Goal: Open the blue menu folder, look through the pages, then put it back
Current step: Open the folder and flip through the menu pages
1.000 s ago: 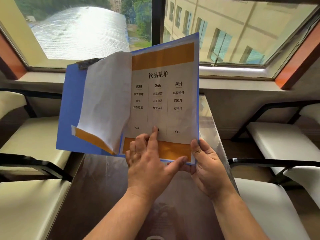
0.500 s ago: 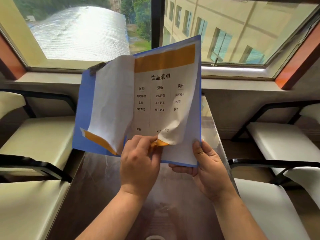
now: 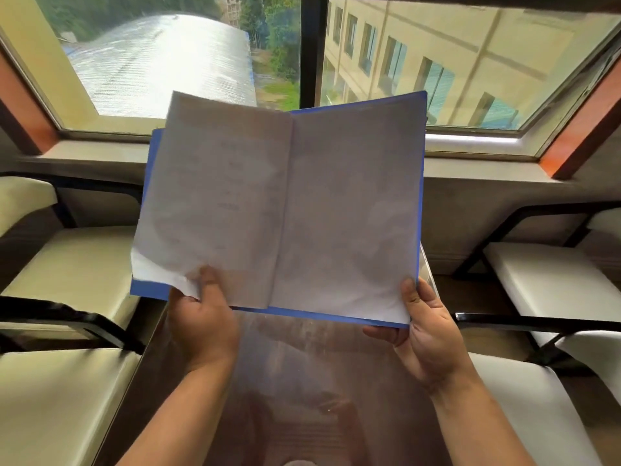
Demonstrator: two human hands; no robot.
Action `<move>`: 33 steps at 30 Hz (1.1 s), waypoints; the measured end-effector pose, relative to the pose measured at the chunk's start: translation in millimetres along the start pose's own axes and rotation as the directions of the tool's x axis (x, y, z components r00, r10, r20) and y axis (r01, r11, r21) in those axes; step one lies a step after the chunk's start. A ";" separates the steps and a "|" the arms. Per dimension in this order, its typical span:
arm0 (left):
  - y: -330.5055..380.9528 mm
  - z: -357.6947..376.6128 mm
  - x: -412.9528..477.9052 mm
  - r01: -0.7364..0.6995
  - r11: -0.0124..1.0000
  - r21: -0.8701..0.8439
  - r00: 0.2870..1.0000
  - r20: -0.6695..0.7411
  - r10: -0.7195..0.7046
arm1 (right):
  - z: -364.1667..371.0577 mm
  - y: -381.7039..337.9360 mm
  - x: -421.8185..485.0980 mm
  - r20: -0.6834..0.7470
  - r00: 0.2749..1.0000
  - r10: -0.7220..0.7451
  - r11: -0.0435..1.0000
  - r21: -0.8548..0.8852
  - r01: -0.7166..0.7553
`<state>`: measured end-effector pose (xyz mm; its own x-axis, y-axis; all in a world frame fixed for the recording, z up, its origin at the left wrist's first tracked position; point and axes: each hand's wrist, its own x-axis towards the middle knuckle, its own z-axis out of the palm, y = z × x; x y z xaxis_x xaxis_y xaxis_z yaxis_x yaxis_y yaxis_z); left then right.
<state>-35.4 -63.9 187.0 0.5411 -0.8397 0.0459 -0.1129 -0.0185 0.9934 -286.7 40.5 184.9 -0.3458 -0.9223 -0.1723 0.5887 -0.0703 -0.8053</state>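
Note:
The blue menu folder (image 3: 336, 317) is held open and upright in front of me, above the table. Two white pages fill it: the left page (image 3: 215, 203) shows faint print through its back, and the right page (image 3: 349, 216) looks blank. My left hand (image 3: 201, 324) grips the folder's lower left edge, thumb on the left page's curled bottom corner. My right hand (image 3: 426, 334) holds the lower right corner, thumb on the front and fingers behind. Only thin blue borders of the cover show around the paper.
A dark glossy table (image 3: 302, 381) lies below the folder. Cream cushioned seats with black frames stand at left (image 3: 67, 270) and right (image 3: 551, 280). A wide window with a sill (image 3: 470, 169) runs behind the folder.
My left hand has turned the printed drinks page over to the left, so blank backs now face me. The folder has opened wider and flatter. My right hand has stayed at the lower right corner.

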 end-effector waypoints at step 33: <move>40.3 16.8 -75.9 -0.893 0.434 0.118 0.405 0.630 0.663 | 23.7 -2.7 -21.5 0.112 0.994 0.003 0.998 0.066 -0.010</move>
<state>-95.0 -10.1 221.8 -0.3803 -0.6943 0.6110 -0.6310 0.6778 0.3774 -263.5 51.6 204.3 -0.2601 -0.9593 -0.1099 0.6390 -0.0857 -0.7644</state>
